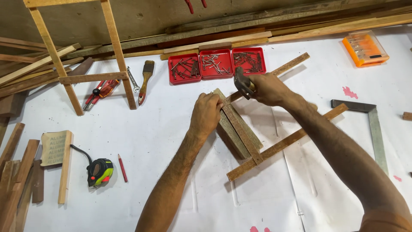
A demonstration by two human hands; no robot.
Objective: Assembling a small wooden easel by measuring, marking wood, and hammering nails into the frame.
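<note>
Three red nail trays, one hammer

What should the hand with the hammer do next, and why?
Probably bring the hammer down in a short tap on the top end of the wooden frame. The right hand holds the hammer head raised just above that end, while the left hand pinches the frame's top corner steady. I cannot make out a nail there.

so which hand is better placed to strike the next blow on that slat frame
Probably the right hand: it grips the hammer, whose head hangs just above the wooden frame's top end. The left hand is busy steadying that end.
</note>
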